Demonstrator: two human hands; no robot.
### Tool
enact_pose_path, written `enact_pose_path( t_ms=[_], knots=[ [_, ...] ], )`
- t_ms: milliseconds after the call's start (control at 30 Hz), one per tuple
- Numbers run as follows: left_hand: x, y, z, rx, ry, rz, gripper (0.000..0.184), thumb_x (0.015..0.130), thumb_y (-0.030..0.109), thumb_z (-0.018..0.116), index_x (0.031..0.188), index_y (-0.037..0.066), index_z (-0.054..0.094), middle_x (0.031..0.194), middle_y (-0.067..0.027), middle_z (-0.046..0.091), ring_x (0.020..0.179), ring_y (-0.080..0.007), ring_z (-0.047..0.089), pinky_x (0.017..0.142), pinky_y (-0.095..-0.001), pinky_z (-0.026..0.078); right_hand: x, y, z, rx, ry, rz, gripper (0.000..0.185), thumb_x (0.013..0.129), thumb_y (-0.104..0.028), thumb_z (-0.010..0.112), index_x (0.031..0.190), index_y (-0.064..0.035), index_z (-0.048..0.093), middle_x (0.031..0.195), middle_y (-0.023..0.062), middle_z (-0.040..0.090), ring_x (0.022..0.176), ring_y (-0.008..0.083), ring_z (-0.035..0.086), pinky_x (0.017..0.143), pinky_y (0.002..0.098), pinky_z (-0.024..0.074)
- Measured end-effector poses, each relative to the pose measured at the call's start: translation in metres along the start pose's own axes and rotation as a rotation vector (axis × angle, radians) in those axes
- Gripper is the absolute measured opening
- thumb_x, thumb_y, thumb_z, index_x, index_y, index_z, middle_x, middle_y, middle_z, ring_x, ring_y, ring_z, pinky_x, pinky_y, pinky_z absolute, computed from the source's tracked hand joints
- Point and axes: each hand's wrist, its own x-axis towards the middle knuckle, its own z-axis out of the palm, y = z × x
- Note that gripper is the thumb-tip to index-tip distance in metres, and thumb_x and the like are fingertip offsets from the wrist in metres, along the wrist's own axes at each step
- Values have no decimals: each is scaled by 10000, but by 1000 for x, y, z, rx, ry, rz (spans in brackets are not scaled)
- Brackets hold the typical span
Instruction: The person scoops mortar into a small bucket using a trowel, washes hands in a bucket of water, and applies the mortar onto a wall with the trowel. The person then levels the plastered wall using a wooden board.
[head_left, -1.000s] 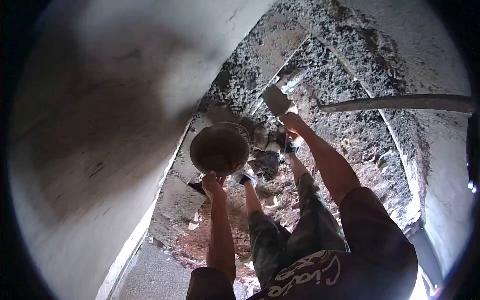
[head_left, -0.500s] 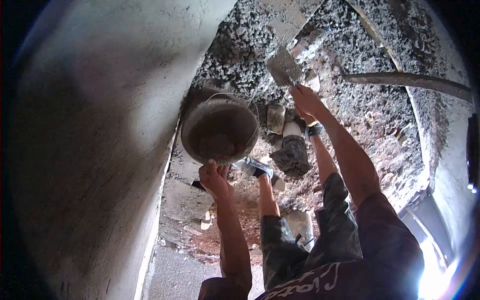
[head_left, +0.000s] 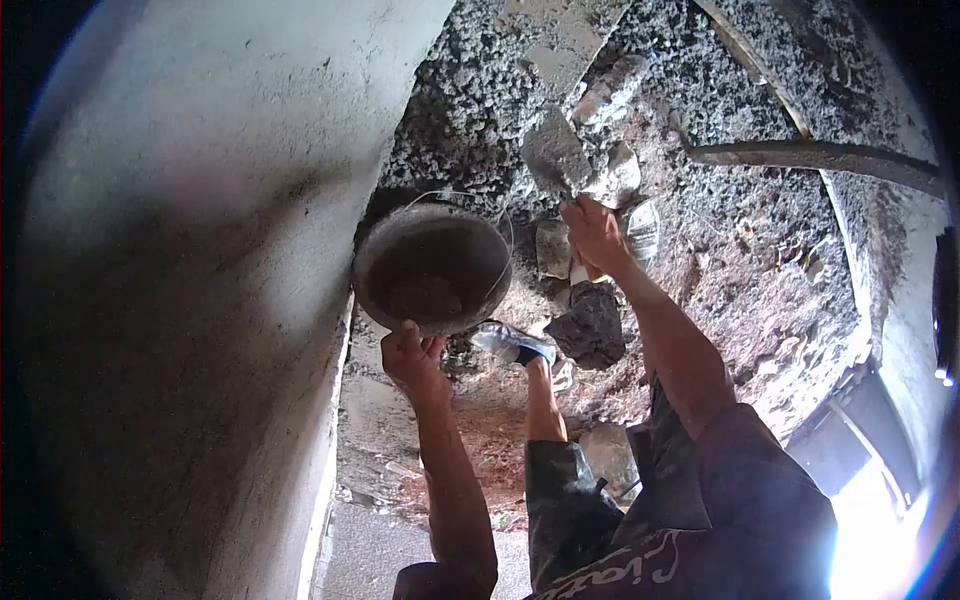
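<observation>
Bucket, dark grey, round and dulled, with a thin wire bail (head_left: pixel 478 255): from the head view, my only one, I see it beside the smooth grey wall (head_left: pixel 260 140), held at its near rim. Its mouth has just narrowed to a flatter oval than half a second ago, so I see less of the inside; a dark mass sits low in it, though I cannot tell what it is. My left hand (head_left: pixel 412 370) keeps its grip there, fingers closed with the thumb up on the rim.

My right hand (head_left: pixel 600 235) has dropped a little lower in view, and the flat, grey, squarish trowel blade (head_left: pixel 555 150) has moved with it. Those fingers are closed around the handle, which they mostly hide. The blade remains apart from the bucket, so nothing passes between them at this instant; whether it touches the rubble behind, I cannot tell.

The blackish, blocky lump (head_left: pixel 588 325) lies just below my right hand in view, near a shod foot (head_left: pixel 515 342). The other shin, visible a moment ago, is now hidden by my right forearm.
</observation>
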Motion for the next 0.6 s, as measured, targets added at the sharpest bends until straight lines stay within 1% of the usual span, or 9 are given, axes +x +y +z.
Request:
enact_pose_path(
  t_ms=[100,200,233,267,333,367,467,533,600],
  knots=[
    [3,-3,-2,10,-42,33,280,851,247,618,915,26,458,855,-69,503,759,-158,527,723,-376,544,8,17,14,-151,-9,-204,222,862,-247,548,929,-39,510,648,90,522,469,192,552,412,343,451],
    [7,-7,-5,27,-60,73,290,851,255,619,908,23,453,860,-76,515,769,-164,541,739,-379,546,15,53,35,-329,184,-520,398,707,-38,635,1083,-77,511,998,204,460,573,303,559,406,361,462],
    [4,-2,-3,43,-46,63,306,845,264,628,903,22,450,861,-82,523,769,-168,548,742,-380,546,16,57,37,-253,46,-312,530,625,7,665,1124,-82,508,1064,265,407,612,343,547,424,382,465],
    [2,0,0,54,-33,54,321,838,273,637,897,20,448,862,-87,531,770,-172,555,744,-382,547,17,60,40,-257,45,-311,530,625,7,665,1124,-82,508,1064,265,407,612,343,547,424,382,465],
    [2,-2,-1,17,-51,61,332,832,275,645,895,17,447,862,-92,536,770,-176,561,746,-382,547,15,50,47,-501,366,-761,499,631,-4,670,1098,-87,513,1029,253,427,624,345,556,424,396,463],
    [3,-1,0,-16,-73,72,342,825,277,654,893,13,447,862,-96,541,770,-180,567,749,-381,546,13,46,46,-329,185,-484,349,719,-43,631,1050,-79,525,974,229,454,577,341,555,409,397,459],
    [4,-1,-2,-14,-89,82,346,818,277,663,888,16,448,854,-94,541,758,-173,564,748,-381,545,8,23,38,-201,63,-263,206,805,-90,572,1005,-64,529,899,213,479,524,317,554,393,400,451],
    [5,-6,-6,10,-77,71,339,821,275,658,887,17,449,850,-90,541,757,-172,564,748,-381,544,5,15,35,-228,160,-290,159,848,-140,543,983,-55,539,878,201,486,464,292,530,393,386,445],
    [7,-8,-5,22,-59,59,333,825,273,653,886,17,450,846,-87,542,755,-171,563,748,-381,543,2,4,19,37,31,2,158,878,-174,518,970,-48,545,799,174,525,452,244,524,415,368,448]
  ],
)
